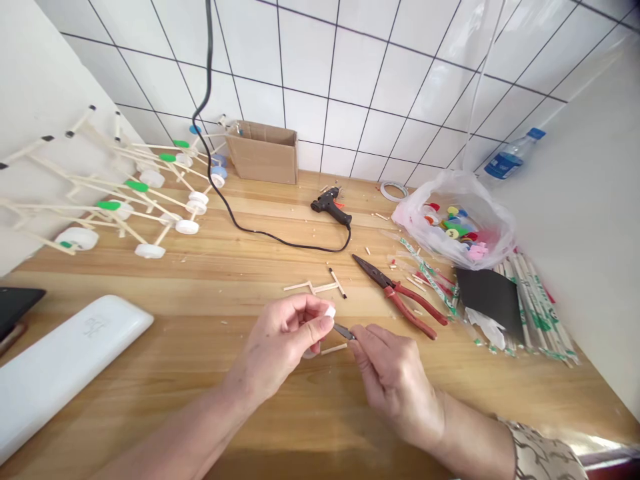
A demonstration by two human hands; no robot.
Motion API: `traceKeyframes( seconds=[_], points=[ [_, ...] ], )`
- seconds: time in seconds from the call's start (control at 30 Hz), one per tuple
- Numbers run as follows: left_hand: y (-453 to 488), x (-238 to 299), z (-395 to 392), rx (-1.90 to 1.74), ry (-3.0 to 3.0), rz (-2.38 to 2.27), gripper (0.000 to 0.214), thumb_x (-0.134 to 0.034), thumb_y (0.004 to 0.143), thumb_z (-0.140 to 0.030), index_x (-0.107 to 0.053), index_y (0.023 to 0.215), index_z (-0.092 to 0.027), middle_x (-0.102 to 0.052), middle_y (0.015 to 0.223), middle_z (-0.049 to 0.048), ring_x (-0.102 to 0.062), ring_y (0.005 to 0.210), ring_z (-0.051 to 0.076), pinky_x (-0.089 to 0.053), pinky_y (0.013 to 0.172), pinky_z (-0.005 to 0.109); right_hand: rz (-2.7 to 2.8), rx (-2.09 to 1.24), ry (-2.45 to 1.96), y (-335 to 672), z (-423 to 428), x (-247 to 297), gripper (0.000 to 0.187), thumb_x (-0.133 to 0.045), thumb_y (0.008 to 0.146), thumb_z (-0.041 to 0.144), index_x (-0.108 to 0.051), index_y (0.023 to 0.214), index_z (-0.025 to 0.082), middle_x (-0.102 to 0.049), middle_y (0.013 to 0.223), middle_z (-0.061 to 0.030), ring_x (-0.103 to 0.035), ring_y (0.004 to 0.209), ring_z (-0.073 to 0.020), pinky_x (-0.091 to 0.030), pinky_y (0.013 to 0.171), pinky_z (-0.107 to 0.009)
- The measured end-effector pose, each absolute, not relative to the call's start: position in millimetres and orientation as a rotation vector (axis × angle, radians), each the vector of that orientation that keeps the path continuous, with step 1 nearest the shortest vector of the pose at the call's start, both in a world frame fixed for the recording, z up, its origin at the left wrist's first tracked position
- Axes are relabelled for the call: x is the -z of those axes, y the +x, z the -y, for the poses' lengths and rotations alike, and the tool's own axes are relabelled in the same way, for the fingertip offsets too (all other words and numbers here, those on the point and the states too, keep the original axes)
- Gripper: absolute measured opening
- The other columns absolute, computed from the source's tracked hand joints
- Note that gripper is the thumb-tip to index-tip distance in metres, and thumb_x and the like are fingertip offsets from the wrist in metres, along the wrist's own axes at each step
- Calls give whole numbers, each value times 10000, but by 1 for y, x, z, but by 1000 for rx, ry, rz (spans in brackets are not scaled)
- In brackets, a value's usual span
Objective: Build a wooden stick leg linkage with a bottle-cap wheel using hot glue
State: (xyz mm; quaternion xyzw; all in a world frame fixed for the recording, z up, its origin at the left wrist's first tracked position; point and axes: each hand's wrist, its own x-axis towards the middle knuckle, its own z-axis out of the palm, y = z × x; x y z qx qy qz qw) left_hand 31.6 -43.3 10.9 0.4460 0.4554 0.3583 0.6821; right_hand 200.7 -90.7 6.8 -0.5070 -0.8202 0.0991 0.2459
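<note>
My left hand [295,327] pinches a small white piece [330,311], seemingly a plastic bottle cap, between thumb and fingers. In my right hand [393,373] is a small pointed metal blade [343,331], its handle hidden in the closed fingers. The blade's tip is close to the white piece; whether they touch I cannot tell. Below the hands lie a pale wooden stick [334,349] and a white round thing [310,355], partly covered by my left hand. Just beyond the hands rests a small frame of joined sticks [325,287] with black ends.
Pliers [395,290] with red handles lie to the right. Farther back are a glue gun [333,205] with a black cord, a cardboard box [263,157] and a bag of coloured caps [485,247]. Stick models [145,207] stand left, behind a white power bank [75,367].
</note>
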Motion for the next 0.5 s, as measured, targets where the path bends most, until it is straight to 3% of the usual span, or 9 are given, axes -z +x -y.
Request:
traceKeyframes(
  seconds=[0.1,0.27,0.37,0.5],
  points=[
    [29,-12,44,-788,1107,-1013,190,-655,764,-317,-642,847,-146,-549,667,-24,-505,557,89,-448,545,226,1996,-812,-1429,201,90,-13,330,-354,938,212,-518,657,152,-373,576,29,-350,518,-104,-306,509,-236],
    [27,-15,44,-795,1193,-1023,203,-639,769,-319,-636,881,-151,-551,687,-23,-513,543,88,-432,515,220,1631,-1414,-1477,205,85,-16,382,-368,934,368,-583,709,145,-277,546,55,-269,494,-91,-242,455,-221],
    [27,-17,44,-777,1197,-1053,202,-631,769,-314,-639,890,-152,-554,696,-20,-520,542,91,-429,505,219,1738,-1266,-1461,206,85,-13,367,-375,934,333,-575,688,149,-307,552,47,-297,497,-96,-257,469,-226],
    [29,-19,43,-768,1169,-1067,189,-621,780,-325,-635,856,-153,-546,684,-24,-514,539,87,-450,529,222,2071,-644,-1392,204,86,-7,284,-375,917,197,-536,689,145,-415,616,1,-354,551,-121,-273,533,-261]
  ],
)
